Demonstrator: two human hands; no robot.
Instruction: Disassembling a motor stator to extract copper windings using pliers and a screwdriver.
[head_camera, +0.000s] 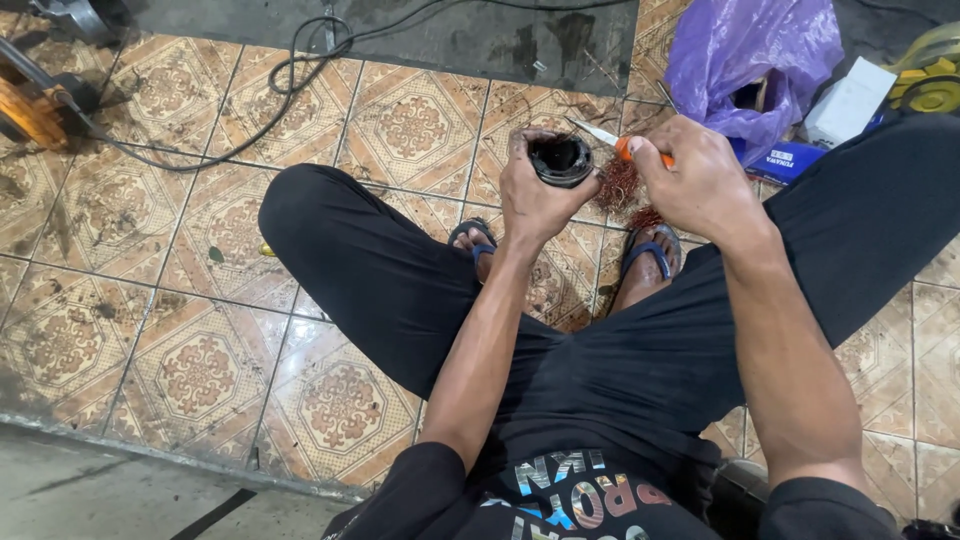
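My left hand (532, 192) grips a round black motor part (560, 160), a stator-like ring with a dark hollow middle, held up over my feet. My right hand (692, 178) holds an orange-handled cutter knife (612, 141), its pale blade pointing left at the ring's rim. A tangle of reddish copper wire (620, 186) lies on the floor just below and between both hands.
I sit on a patterned tile floor (190, 300) in black trousers and blue sandals (650, 250). A purple plastic bag (748, 60) and a white box (850, 100) lie at top right. A black cable (300, 70) runs to an orange tool (35, 105) at top left.
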